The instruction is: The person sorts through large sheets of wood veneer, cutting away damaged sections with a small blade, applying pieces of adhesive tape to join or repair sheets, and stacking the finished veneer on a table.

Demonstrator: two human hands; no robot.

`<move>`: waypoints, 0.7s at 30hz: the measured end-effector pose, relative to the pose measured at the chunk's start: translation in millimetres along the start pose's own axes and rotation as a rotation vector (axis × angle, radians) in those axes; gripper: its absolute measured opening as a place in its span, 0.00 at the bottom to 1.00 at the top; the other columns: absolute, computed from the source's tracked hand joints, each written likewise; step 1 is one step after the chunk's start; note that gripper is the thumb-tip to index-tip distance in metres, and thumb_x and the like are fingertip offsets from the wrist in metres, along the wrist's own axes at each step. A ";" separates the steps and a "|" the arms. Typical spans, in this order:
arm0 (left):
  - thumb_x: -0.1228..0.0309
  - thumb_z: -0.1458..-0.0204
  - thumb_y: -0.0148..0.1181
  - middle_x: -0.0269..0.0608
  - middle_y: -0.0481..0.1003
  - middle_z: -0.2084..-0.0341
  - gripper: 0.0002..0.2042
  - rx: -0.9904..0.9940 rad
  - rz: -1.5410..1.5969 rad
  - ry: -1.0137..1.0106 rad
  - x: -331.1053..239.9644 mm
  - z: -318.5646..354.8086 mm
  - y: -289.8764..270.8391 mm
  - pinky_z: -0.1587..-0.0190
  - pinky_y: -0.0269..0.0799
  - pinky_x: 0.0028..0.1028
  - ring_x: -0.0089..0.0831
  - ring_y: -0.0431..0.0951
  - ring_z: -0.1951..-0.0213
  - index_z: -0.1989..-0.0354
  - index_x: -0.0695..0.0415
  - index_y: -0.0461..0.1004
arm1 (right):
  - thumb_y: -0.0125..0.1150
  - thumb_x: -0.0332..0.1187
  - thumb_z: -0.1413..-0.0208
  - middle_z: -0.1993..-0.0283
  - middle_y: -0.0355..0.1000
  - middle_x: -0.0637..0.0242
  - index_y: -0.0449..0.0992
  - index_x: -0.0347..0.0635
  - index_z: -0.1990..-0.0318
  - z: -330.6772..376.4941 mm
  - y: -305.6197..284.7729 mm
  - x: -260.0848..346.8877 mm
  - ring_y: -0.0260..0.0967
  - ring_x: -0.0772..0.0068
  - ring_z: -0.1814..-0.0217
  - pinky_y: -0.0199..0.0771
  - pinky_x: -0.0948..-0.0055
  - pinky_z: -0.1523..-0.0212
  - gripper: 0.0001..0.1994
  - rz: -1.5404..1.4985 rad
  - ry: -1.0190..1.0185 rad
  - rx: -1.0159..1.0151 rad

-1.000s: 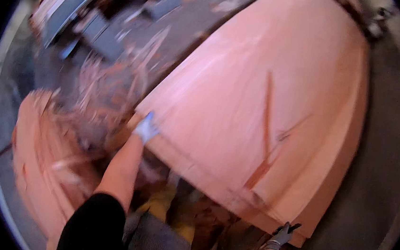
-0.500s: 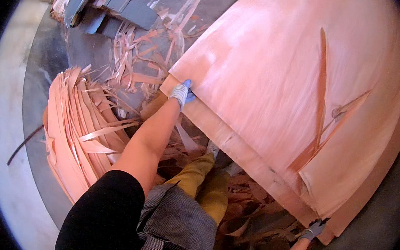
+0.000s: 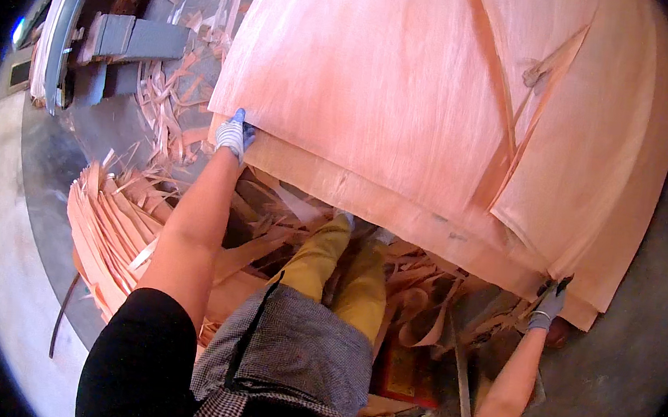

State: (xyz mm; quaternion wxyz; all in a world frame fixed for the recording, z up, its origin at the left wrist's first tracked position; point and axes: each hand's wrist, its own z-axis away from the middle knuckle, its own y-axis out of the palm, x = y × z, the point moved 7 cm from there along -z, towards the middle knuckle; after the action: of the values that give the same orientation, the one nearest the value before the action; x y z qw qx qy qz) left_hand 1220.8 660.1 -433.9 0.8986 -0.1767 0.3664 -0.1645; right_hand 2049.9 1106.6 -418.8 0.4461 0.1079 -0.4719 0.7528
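A large, thin wood veneer sheet (image 3: 360, 92) spreads across the upper right, pinkish tan, with another layer's edge showing beneath it. Near its left corner, my left hand (image 3: 235, 136) in a striped glove grips the near edge, thumb on top and the other fingers hidden below. My right hand (image 3: 549, 302), in a grey glove with dark fingertips, is closed on the same edge close to the right corner. Between the hands the edge sags slightly. On the right side of the sheet, a long split and a folded-over flap (image 3: 582, 183) run away from me.
A heap of veneer strips (image 3: 114, 225) lies on the floor at left. More scraps (image 3: 420, 311) lie around my legs. At the upper left stand grey blocks (image 3: 138, 39) beside a stack with a pale curved edge (image 3: 63, 34). A thin dark rod (image 3: 64, 316) rests at lower left.
The view has turned, so the sheet's near edge now runs more nearly level. My right hand appears higher, my left hand further left; both keep hold of the sheet.
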 end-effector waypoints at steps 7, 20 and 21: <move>0.51 0.48 0.55 0.37 0.71 0.74 0.17 0.106 -0.020 -0.055 -1.5 -14.0 21.3 0.70 0.73 0.32 0.31 0.73 0.71 0.62 0.53 0.70 | 0.50 0.35 0.40 0.47 0.69 0.57 0.61 0.33 0.40 19.2 -15.5 15.7 0.66 0.66 0.53 0.67 0.70 0.54 0.23 0.339 -0.258 -0.128; 0.61 0.47 0.48 0.50 0.74 0.63 0.14 0.764 -1.197 1.073 12.1 263.6 190.9 0.58 0.70 0.41 0.45 0.75 0.63 0.58 0.53 0.73 | 0.63 0.38 0.52 0.55 0.70 0.43 0.69 0.30 0.54 216.1 36.3 -93.6 0.69 0.45 0.53 0.69 0.60 0.54 0.22 0.821 0.167 0.501; 0.61 0.49 0.50 0.49 0.73 0.57 0.15 0.762 -1.084 1.296 -1.1 308.2 229.4 0.55 0.70 0.41 0.44 0.75 0.58 0.54 0.51 0.72 | 0.62 0.38 0.52 0.55 0.71 0.41 0.71 0.32 0.57 181.7 53.5 -72.2 0.69 0.43 0.53 0.69 0.59 0.54 0.20 0.785 0.071 0.489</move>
State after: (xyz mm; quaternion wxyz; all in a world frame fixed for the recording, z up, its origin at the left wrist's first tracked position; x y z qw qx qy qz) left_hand 1479.1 923.9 -327.6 0.3157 0.1101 0.5858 -0.7383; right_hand 2003.3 910.5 -397.2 0.1049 -0.0029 -0.2701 0.9571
